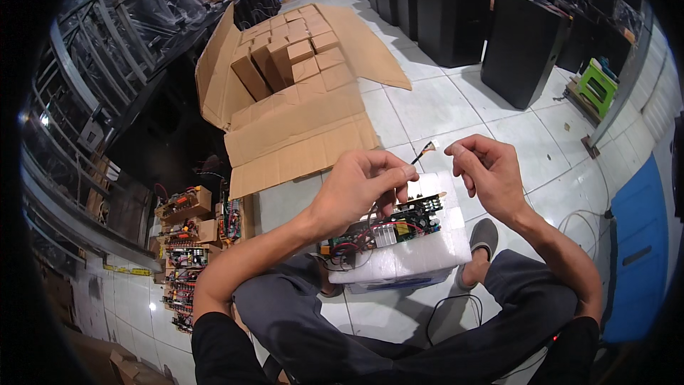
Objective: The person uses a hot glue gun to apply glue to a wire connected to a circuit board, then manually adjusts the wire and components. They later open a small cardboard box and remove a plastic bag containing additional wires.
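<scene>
A thin cable of several coloured wires (422,152) ends in a small white plug, and my left hand (363,184) pinches it between thumb and fingertips. Just right of the plug, apart from it, is my right hand (490,175), its thumb and forefinger tips together and the other fingers curled. Whether anything tiny is between them I cannot make out. Below my left hand lies a green-and-black circuit board (410,222) with a silver heat sink and red and black wires. It rests on a white foam block (442,248) between my legs.
A large open carton (285,128) packed with smaller brown boxes stands ahead. To the left, several circuit boards (184,260) lie stacked. Tall black cabinets (524,46) and a green stool (597,89) are at the far right. A blue panel (638,242) stands nearer; cables cross the tiled floor.
</scene>
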The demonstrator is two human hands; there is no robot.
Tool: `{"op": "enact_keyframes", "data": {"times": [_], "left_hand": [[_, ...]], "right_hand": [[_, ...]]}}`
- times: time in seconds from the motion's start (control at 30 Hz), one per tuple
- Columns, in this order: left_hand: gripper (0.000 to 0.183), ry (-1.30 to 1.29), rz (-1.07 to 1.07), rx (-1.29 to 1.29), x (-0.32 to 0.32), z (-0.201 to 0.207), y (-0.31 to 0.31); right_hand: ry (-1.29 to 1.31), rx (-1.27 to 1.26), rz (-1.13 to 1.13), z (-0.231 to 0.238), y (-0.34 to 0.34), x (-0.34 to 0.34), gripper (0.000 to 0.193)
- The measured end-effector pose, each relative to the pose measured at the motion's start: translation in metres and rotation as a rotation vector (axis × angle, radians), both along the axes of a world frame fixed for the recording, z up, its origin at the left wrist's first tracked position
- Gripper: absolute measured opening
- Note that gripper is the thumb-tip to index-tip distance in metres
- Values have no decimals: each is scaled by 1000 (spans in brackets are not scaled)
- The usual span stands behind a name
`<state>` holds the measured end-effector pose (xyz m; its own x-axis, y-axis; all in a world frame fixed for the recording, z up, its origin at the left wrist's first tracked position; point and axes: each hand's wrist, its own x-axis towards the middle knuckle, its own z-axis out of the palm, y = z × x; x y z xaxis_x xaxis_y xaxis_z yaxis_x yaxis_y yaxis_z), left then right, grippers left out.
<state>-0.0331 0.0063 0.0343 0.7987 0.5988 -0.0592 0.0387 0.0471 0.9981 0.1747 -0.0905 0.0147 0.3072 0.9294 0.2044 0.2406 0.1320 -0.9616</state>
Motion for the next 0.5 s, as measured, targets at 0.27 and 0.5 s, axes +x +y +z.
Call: {"op": "enact_keyframes", "data": {"times": [0.27, 0.5], "left_hand": [[22, 52, -52, 73, 2, 1, -3], [22, 94, -64, 90, 3, 7, -7]], "right_hand": [[18, -57, 63, 11, -3, 2, 29], [38, -79, 79, 12, -4, 1, 26]]}}
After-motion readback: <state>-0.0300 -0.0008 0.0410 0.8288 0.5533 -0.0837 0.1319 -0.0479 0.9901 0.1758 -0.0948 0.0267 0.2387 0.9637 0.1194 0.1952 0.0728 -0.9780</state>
